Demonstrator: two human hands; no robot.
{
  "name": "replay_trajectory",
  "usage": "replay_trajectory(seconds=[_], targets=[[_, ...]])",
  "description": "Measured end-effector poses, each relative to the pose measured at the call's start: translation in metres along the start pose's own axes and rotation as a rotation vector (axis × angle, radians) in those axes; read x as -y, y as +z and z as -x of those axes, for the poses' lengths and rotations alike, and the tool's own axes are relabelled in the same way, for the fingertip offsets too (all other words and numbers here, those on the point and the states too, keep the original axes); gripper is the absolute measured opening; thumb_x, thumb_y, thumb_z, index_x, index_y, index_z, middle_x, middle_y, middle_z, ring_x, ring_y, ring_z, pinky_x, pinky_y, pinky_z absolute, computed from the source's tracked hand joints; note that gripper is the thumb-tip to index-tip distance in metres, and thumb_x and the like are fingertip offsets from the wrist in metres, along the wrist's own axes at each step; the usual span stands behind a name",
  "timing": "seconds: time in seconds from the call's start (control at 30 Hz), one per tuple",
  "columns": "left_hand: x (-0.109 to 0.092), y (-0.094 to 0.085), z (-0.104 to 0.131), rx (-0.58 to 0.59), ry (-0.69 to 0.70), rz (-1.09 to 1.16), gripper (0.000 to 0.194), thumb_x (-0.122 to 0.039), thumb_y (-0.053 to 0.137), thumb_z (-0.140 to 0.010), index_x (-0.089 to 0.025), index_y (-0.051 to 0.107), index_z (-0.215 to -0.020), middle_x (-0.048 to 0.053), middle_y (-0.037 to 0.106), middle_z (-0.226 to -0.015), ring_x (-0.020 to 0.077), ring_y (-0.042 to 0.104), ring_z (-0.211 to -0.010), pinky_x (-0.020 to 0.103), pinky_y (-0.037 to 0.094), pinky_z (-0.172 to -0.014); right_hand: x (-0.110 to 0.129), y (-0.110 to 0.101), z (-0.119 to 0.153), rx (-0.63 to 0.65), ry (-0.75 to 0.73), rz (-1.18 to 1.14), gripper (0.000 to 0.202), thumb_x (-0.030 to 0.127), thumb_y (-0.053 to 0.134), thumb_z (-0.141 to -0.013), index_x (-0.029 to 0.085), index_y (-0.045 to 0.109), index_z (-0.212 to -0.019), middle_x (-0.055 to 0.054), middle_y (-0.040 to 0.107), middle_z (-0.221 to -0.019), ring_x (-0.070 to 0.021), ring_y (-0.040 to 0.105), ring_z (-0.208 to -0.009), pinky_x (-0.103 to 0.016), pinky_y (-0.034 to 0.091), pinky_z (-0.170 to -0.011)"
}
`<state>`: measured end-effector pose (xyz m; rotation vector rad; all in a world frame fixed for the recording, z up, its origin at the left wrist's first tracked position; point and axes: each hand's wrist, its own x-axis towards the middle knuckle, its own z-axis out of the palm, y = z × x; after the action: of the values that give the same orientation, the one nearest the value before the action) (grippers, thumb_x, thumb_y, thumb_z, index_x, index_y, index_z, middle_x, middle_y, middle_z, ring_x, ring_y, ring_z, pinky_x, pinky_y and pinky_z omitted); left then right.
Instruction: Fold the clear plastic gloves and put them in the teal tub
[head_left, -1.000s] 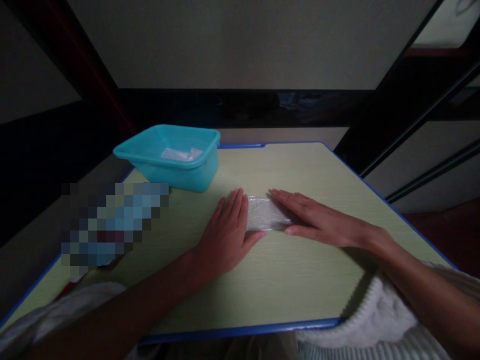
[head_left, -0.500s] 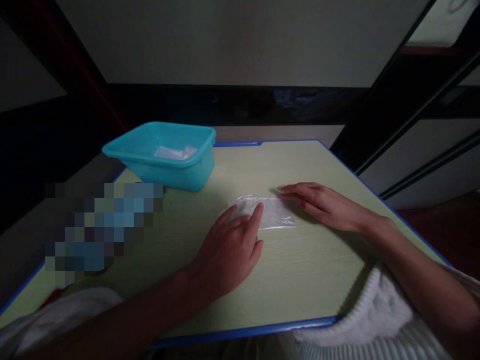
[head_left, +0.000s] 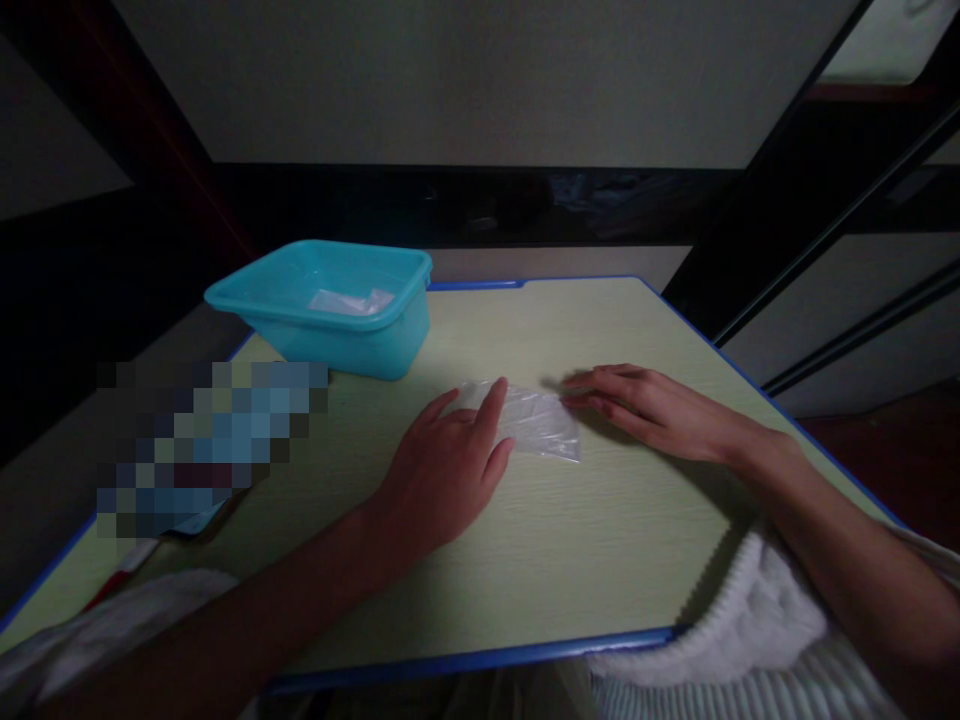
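Observation:
A clear plastic bag (head_left: 541, 424) lies flat and slightly wrinkled near the middle of the table. My left hand (head_left: 448, 465) rests over the bag's left part, fingers spread, with the index finger stretched across it; the hand hides that end. Beside the bag's right upper edge is my right hand (head_left: 637, 405), palm down, fingers stretched out and the fingertips close to the plastic. Whether those fingertips touch the bag, I cannot tell. Neither hand is closed round anything.
A turquoise plastic basket (head_left: 337, 345) stands at the back left of the table (head_left: 570, 560), with whitish clear plastic (head_left: 349, 303) inside. To the left lies a pixelated bluish flat object (head_left: 240, 430). Blue edging (head_left: 480, 668) runs round the table, and a wall stands behind.
My left hand has moved a little left and away from me. The bag has shifted slightly left and turned, its right end now tilting toward me. The right hand has barely moved.

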<state>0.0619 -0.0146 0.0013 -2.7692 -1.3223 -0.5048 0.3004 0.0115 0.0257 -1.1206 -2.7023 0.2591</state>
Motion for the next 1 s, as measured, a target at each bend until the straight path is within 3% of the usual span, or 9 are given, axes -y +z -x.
replay_trajectory(seconds=[0.27,0.6,0.83,1.0], targets=[[0.016,-0.001,-0.008,0.033,-0.046,-0.073,0.043,-0.020,0.039,-0.091,-0.005,0.035,-0.131,0.008,0.072,-0.086,0.0195,0.065,-0.093,0.042,0.038,-0.100,0.007,0.000,0.001,0.005,-0.067,-0.039,0.034,0.028,0.032,-0.093,0.013,0.059,-0.107,-0.010,0.066,-0.098,-0.0201,0.062,-0.089,-0.036,0.050,-0.079],[0.029,0.004,-0.018,0.095,-0.062,-0.025,0.045,-0.017,0.032,-0.093,-0.003,0.028,-0.135,0.011,0.068,-0.107,0.0198,0.059,-0.107,0.042,0.029,-0.105,0.019,0.004,0.003,0.064,-0.142,0.032,0.031,0.022,0.039,-0.088,0.012,0.057,-0.111,-0.009,0.067,-0.104,-0.0213,0.062,-0.095,-0.042,0.042,-0.097],[0.040,0.011,-0.018,0.129,-0.001,0.192,0.049,-0.019,0.025,-0.091,-0.002,0.020,-0.137,0.013,0.054,-0.129,0.0191,0.044,-0.125,0.043,0.024,-0.109,0.033,0.003,0.004,0.102,-0.168,-0.002,0.031,0.015,0.047,-0.080,0.013,0.058,-0.110,-0.010,0.066,-0.105,-0.0232,0.059,-0.101,-0.041,0.045,-0.092],[0.047,0.018,-0.018,0.177,0.038,0.281,0.049,-0.023,0.022,-0.092,-0.008,0.022,-0.138,0.013,0.041,-0.141,0.0182,0.028,-0.135,0.046,0.014,-0.112,0.038,0.005,0.005,0.073,-0.200,-0.036,0.029,0.015,0.050,-0.080,0.016,0.059,-0.108,-0.009,0.066,-0.103,-0.0216,0.059,-0.101,-0.040,0.045,-0.091]])
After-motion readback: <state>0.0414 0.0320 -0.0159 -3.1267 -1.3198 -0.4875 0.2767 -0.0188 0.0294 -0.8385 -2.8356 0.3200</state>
